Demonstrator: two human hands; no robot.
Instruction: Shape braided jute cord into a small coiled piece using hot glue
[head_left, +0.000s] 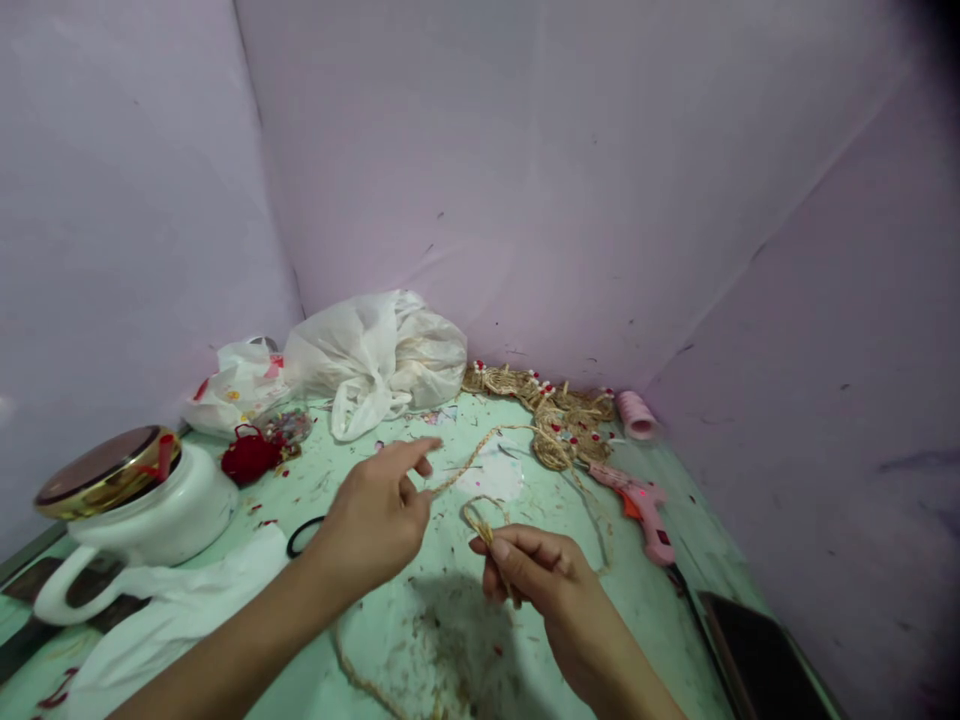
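Note:
My left hand (375, 515) is raised over the pale green table (420, 620), pinching a strand of jute twine (472, 458) between thumb and finger, with the index finger stretched out. My right hand (536, 572) sits just to its right, fingers closed on a small loop of the same twine (480, 518). The twine runs back toward a heap of jute coils (559, 415) with red and white beads at the far wall. Another length of twine (364, 675) curves under my left forearm.
A pink glue gun (641, 505) lies to the right, a pink spool (636, 414) behind it. White plastic bags (375, 360) sit at the back, a white pot with a gold lid (127, 505) at left, a red tuft (249, 455), and a dark tablet (757, 655) bottom right.

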